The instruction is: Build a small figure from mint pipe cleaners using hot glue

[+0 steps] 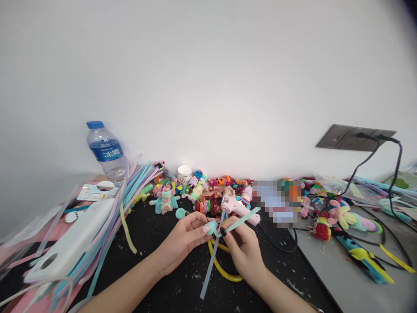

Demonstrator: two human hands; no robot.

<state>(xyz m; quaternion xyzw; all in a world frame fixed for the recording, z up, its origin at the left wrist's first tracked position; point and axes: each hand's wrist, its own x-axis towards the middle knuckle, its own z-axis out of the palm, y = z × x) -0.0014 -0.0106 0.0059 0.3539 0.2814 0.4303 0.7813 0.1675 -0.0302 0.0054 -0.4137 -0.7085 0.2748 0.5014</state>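
Between thumb and fingers, my left hand pinches a small mint-green coil of pipe cleaner. My right hand, with dark nail polish, is closed on the same pipe cleaner beside the coil, and its straight free end sticks out up to the right. Just behind the hands lies a pale pink glue gun. Its translucent glue stick points toward me, passing below my hands. A yellow ring-shaped loop lies beneath them on the black mat.
Colourful pipe-cleaner figures line the wall beside a white paper cup. At left are a water bottle, bundled pipe cleaners and a white power bank-like object. Blue-yellow pliers and cables from a wall socket occupy the right.
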